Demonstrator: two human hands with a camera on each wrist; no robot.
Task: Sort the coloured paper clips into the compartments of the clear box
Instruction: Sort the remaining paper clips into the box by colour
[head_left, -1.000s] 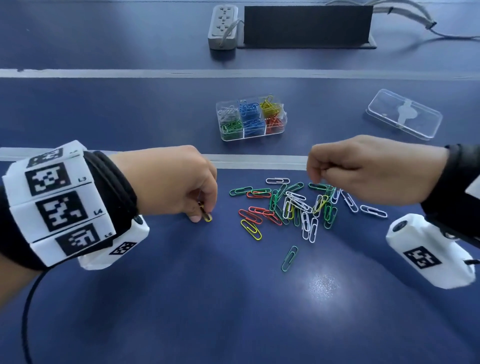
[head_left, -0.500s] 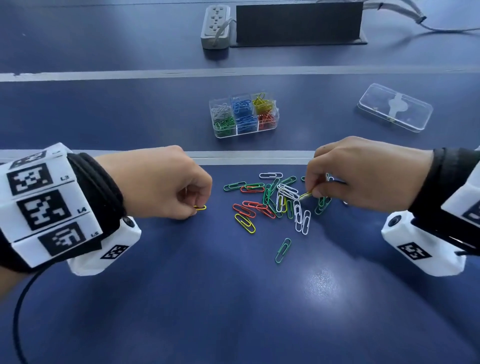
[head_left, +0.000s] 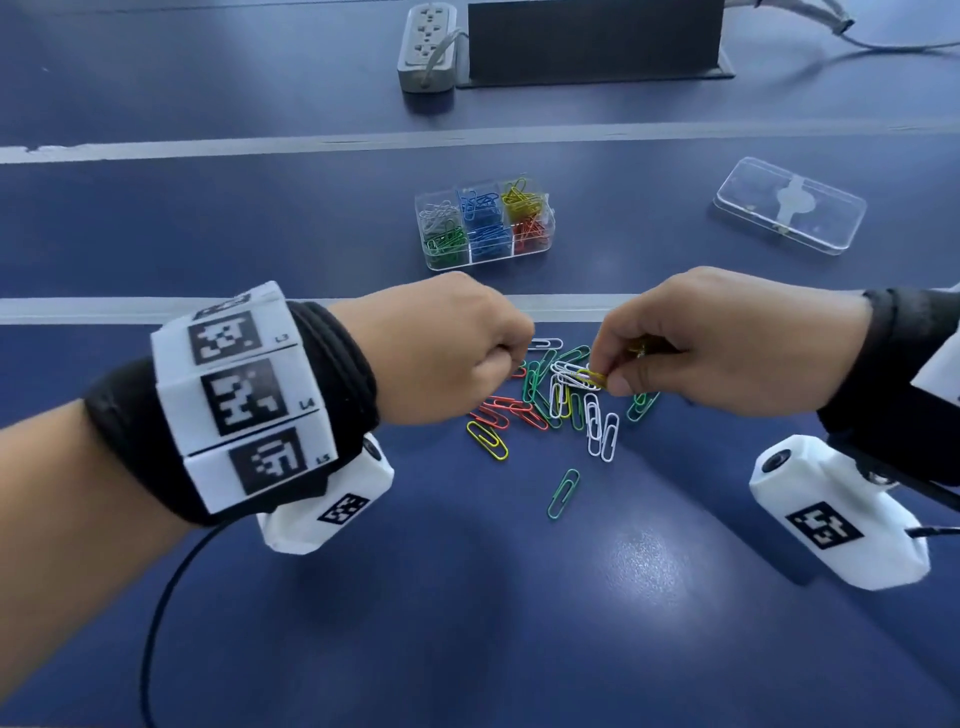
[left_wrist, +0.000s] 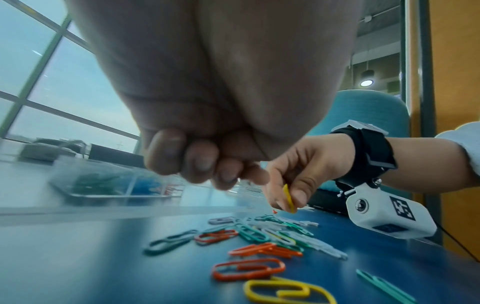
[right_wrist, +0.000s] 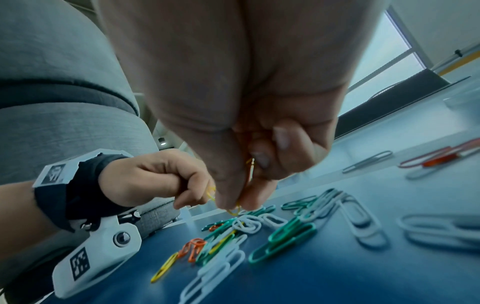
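Note:
A loose pile of paper clips (head_left: 561, 400), white, green, red and yellow, lies on the blue table. My right hand (head_left: 605, 376) hovers over the pile and pinches a yellow paper clip (head_left: 592, 376) between thumb and forefinger, just above the white clips; more yellow wire shows inside its curled fingers (right_wrist: 250, 164). My left hand (head_left: 514, 358) is curled at the pile's left edge, holding another yellow clip (right_wrist: 210, 192) that the head view hides. The clear box (head_left: 488, 262) stands beyond the hands, its compartments holding white, blue, yellow, green and red clips.
The box's clear lid (head_left: 789, 205) lies at the back right. A power strip (head_left: 428, 44) and a black stand (head_left: 592, 39) sit at the far edge. A single yellow clip (head_left: 487, 440) and a green clip (head_left: 563, 493) lie nearer me.
My left hand picked a yellow clip off the table and moved right, up to the pile. My right hand dipped into the pile and pinched a yellow clip.

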